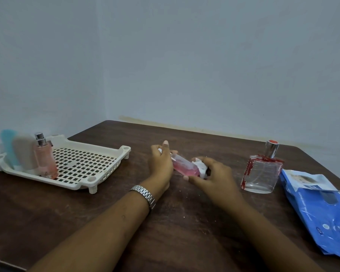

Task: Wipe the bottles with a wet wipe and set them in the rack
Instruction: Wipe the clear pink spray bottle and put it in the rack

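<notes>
Both hands share the pink bottle [184, 165] — left hand [161, 163] curled round its cap end, right hand [214, 173] pinching the wet wipe [201, 167] on its base. Long axis runs hand to hand; the rack [124, 149] lies beyond the left hand — the nearer one.

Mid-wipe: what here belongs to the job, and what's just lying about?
In the job: pink bottle in left hand; wet wipe in right hand; rack; three bottles in it; clear bottle; blue wipe pack.
Not part of it: wristwatch on left wrist; white specks on table.
</notes>
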{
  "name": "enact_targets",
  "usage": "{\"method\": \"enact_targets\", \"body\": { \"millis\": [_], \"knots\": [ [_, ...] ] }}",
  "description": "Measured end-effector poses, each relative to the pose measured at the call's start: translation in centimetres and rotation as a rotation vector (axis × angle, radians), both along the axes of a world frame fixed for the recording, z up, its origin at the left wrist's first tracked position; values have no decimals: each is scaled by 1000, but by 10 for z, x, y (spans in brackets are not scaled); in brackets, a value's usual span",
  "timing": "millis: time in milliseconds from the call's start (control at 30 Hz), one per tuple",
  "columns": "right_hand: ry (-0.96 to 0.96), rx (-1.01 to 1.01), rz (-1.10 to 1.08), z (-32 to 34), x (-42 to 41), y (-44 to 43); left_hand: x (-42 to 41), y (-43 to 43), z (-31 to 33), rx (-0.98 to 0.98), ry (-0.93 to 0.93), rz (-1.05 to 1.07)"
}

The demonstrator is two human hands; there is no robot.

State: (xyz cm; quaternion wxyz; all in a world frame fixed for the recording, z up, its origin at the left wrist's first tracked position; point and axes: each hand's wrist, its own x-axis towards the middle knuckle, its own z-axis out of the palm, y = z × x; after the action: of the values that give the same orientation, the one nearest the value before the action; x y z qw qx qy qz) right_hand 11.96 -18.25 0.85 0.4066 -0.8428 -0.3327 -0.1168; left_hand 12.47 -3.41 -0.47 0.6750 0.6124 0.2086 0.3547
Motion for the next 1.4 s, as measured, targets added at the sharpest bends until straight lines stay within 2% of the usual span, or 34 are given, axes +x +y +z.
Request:
{"method": "enact_targets", "body": {
  "millis": [100, 200, 367, 467, 533, 833, 1000, 1233, 1400],
  "knots": [
    [-31, 152, -76, 4, 5, -3, 0, 3, 0, 117, 46, 30],
    [-63, 235, -124, 4, 9, -8, -4, 2, 0, 316, 34, -79],
    [-157, 321, -146, 6, 12, -11, -20, -4, 4, 951, 110, -259],
    [-195, 343, -124, 6, 12, -11, -25, -10, 6, 1070, 120, -361],
    [-191, 365, -97, 7, 13, -13, -26, -8, 6, 1139, 133, -335],
    [-185, 471, -25, 10, 11, -16, -26, -10, 6, 1191, 26, -160],
    [-155, 420, 16, 7, 15, -12, -25, -10, 6, 1244, 36, -88],
    [-134, 571, 41, 15, 15, -19, -29, -14, 8, 1303, 73, -33],
    [-112, 450, -10, 12, 17, -18, -26, -13, 7, 1284, 72, -35]
  ]
}}
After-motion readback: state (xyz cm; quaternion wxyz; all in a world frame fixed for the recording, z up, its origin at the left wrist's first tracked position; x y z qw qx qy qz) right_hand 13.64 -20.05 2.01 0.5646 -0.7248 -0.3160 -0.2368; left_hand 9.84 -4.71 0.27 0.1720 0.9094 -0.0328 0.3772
